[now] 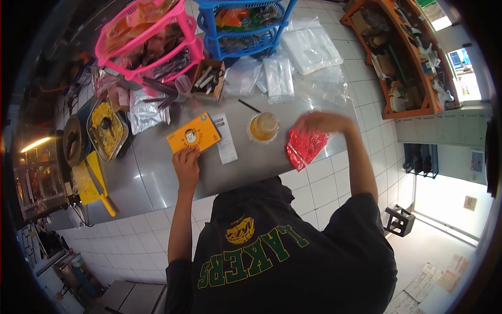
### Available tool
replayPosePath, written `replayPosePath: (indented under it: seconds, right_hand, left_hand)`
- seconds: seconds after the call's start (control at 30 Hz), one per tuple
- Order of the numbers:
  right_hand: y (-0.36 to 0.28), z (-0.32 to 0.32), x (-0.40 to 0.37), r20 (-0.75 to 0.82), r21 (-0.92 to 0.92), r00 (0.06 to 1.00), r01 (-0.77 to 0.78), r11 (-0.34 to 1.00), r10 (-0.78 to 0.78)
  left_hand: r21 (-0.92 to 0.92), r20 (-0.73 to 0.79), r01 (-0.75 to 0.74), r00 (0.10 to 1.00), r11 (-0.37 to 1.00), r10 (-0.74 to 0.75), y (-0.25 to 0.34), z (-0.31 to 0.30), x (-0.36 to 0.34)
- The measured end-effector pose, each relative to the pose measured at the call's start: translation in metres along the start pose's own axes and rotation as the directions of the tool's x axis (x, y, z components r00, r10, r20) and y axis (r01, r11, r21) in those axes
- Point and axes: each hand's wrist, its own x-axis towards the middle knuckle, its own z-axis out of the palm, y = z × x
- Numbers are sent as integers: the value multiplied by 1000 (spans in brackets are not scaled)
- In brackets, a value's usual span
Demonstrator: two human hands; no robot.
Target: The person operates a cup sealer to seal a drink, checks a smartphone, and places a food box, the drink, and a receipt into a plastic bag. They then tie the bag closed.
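Observation:
An orange printed box [203, 131] lies on the steel counter, and the fingers of my left hand [186, 165] are closed on its near edge. Over a crumpled red plastic bag [307, 148], my right hand [320, 122] is smeared by motion, so its fingers do not show clearly. Between the two hands stands a lidded plastic cup [263, 127] with a yellowish drink. A white paper receipt [227, 145] lies flat beside the box. Behind the cup rests a black straw [249, 105].
Pink [191, 46] and blue baskets [238, 44] stand at the back, near a box of pens [209, 79] and clear plastic bags [311, 47]. To the left are a metal tray of yellow food [107, 131] and a yellow-handled knife [102, 186].

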Motion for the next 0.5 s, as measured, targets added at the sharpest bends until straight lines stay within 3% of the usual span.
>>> replayPosePath:
  seconds: [0.03, 0.07, 0.1, 0.17, 0.2, 0.23, 0.27, 0.3, 0.37, 0.43, 0.5]
  right_hand:
    - [28, -37, 2, -202, 131, 943, -242, 961, 265]
    - [70, -70, 9, -474, 76, 838, -267, 961, 270]
    - [136, -109, 23, -717, -228, 697, -262, 938, 20]
    - [165, -154, 50, -935, -120, 356, -299, 947, -6]
    - [190, -172, 64, -932, -134, 362, -287, 948, -21]
    - [219, -187, 76, -918, -170, 397, -450, 877, 25]
    - [225, -196, 88, -903, -213, 423, -593, 776, 76]
    - [232, -203, 97, -895, -220, 440, -580, 784, 75]
    - [223, -207, 106, -858, -245, 436, -812, 530, 272]
    - [250, -241, 104, -669, -418, 662, -711, 565, 338]
    - [186, -235, 88, -561, -214, 634, -732, 647, 531]
  left_hand:
    - [-1, -11, -7, 1000, 1000, 7, 3, -1, 0]
    - [-7, 9, 22, 1000, 1000, -22, 7, -3, 1]
    - [-10, 26, 53, 998, 999, -53, 12, -6, 2]
    - [20, -13, 109, 994, 994, -108, 35, -17, 4]
    - [46, -36, 167, 986, 985, -165, 45, -21, 1]
    - [55, -46, 179, 983, 982, -176, 52, -24, -8]
    - [24, -62, 302, 952, 953, -300, 58, -28, -19]
    - [-6, -68, 419, 906, 908, -418, 62, -33, -32]
    - [-19, -62, 520, 852, 854, -521, 68, -44, -62]
    - [-34, -52, 628, 776, 778, -629, 77, -51, -99]
    - [-71, -110, 746, 654, 662, -749, 84, -49, -134]
